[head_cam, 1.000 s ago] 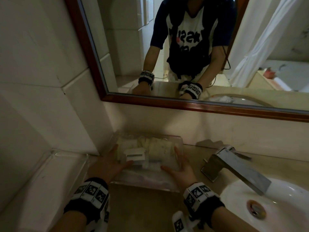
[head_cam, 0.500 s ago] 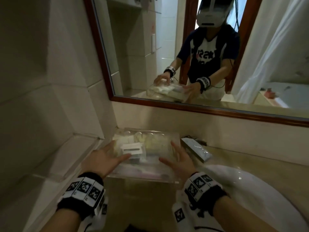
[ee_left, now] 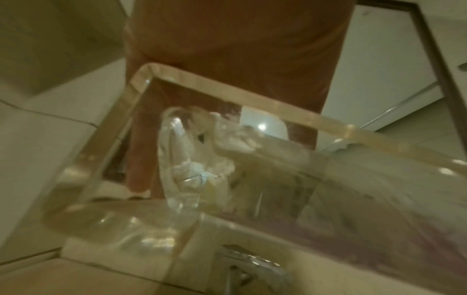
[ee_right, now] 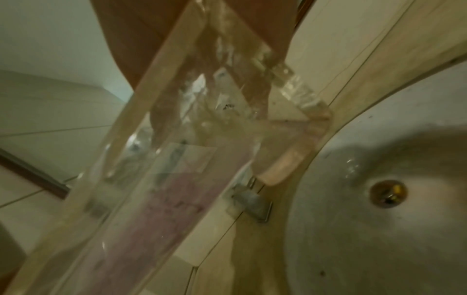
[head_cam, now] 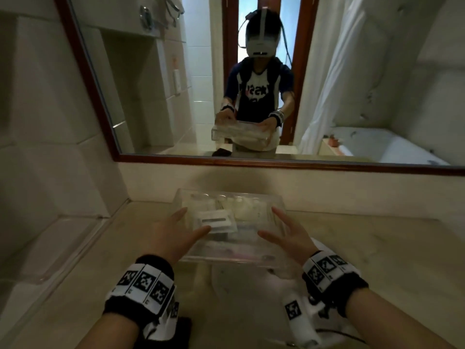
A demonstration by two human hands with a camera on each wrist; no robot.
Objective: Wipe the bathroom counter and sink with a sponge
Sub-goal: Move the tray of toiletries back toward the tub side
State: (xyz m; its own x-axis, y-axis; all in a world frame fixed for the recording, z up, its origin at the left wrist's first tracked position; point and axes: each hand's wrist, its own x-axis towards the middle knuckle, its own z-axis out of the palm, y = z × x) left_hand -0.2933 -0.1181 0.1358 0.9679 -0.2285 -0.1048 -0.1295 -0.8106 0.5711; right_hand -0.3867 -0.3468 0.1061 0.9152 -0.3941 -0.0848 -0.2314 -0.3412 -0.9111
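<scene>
Since the earlier frame the clear tray [head_cam: 230, 224] has come up off the counter [head_cam: 377, 238] and away from the back wall, carried level over the basin. The left hand [head_cam: 173, 234] and right hand [head_cam: 285, 235] clamp it from either end, fingers straight and spread along its walls with thumbs reaching in toward each other; the left palm lies flat on the wall in the left wrist view. Inside lie small wrapped toiletries, among them a white packet [head_cam: 216, 220]. No sponge shows in any view, so this reads as clearing the counter before wiping, which has not begun; next the tray needs a level set-down somewhere off the work area, then the sponge must be found. In the right wrist view the tap [ee_right: 252, 205] and the sink [ee_right: 366, 249] with its drain [ee_right: 388, 194] sit just below the tray. Beyond, a wood-framed mirror [head_cam: 83, 79] reflects the person, a curtain and a bathtub; pale tiles cover the left wall.
</scene>
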